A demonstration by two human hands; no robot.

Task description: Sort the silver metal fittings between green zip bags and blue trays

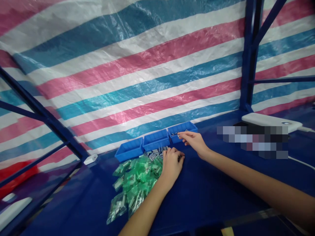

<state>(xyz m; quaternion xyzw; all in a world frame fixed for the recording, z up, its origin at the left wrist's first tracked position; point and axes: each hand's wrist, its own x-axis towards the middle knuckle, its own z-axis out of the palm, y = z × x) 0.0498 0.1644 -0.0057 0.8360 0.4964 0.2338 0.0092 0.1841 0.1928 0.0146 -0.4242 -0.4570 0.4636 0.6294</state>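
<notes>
Right hand at rightmost bin

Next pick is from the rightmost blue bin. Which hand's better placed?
Probably the right hand: its fingertips are already at that bin. The left hand sits nearer the camera, beside the loose pieces, so it looks farther off.

on a dark blue tabletop — three blue bins, loose metallic pieces, greenish plastic bags, a white box
</notes>
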